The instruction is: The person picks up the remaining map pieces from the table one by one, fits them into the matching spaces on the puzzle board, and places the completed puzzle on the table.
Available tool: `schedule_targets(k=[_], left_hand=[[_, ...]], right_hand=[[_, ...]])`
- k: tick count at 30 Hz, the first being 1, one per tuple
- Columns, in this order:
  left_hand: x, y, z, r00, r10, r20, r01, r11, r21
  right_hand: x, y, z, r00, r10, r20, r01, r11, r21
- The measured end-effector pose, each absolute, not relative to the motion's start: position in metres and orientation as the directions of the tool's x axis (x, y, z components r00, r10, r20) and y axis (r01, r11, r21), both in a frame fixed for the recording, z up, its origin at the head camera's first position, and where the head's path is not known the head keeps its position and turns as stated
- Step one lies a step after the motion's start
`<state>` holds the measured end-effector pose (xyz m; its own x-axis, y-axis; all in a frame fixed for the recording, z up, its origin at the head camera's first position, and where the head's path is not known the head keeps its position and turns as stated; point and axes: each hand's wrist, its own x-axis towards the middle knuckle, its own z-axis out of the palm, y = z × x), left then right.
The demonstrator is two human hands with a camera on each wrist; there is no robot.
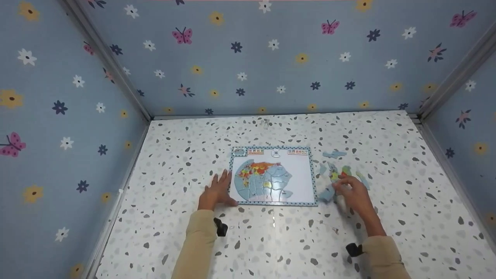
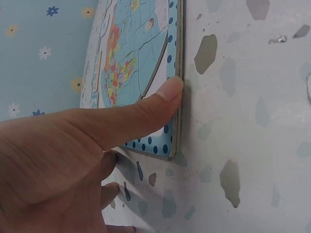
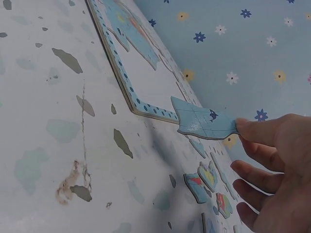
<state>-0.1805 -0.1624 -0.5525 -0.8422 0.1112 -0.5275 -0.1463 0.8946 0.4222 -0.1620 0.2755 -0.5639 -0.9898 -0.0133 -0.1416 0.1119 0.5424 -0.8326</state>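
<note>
A world-map jigsaw board [image 1: 303, 170] with a blue dotted border lies on the speckled table, its left part filled with map pieces [image 1: 257, 180]. My left hand [image 1: 217, 192] rests at its lower left corner, fingers spread along the left edge. In the left wrist view the thumb [image 2: 155, 104] lies straight over the border. To the right of the board, my right hand [image 1: 354, 195] pinches a light blue puzzle piece [image 3: 201, 119] by one end. That piece carries thin lines and a small dark figure, and is held above the table near the board's corner.
Several loose puzzle pieces lie right of the board, among them a blue one [image 1: 334, 154] at the back and a red and yellow one [image 3: 223, 205] under my right hand. Flower-patterned panels [image 1: 271, 58] enclose the table at the back and sides.
</note>
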Motion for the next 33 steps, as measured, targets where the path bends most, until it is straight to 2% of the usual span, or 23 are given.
schedule_targets(k=[10, 24, 33], left_hand=[[-0.18, -0.162, -0.55, -0.839, 0.126, -0.529, -0.141, 0.889, 0.435], [-0.18, -0.162, -0.548, -0.84, 0.126, -0.528, -0.141, 0.889, 0.436], [-0.18, -0.162, -0.548, -0.838, 0.124, -0.532, -0.148, 0.886, 0.439]], right_hand=[[-0.165, 0.266, -0.561, -0.996, 0.001, -0.089, 0.076, 0.529, -0.845], [-0.172, 0.249, -0.561, -0.993, 0.044, -0.106, 0.113, 0.504, -0.856], [-0.174, 0.243, -0.563, -0.993, 0.045, -0.112, 0.119, 0.534, -0.837]])
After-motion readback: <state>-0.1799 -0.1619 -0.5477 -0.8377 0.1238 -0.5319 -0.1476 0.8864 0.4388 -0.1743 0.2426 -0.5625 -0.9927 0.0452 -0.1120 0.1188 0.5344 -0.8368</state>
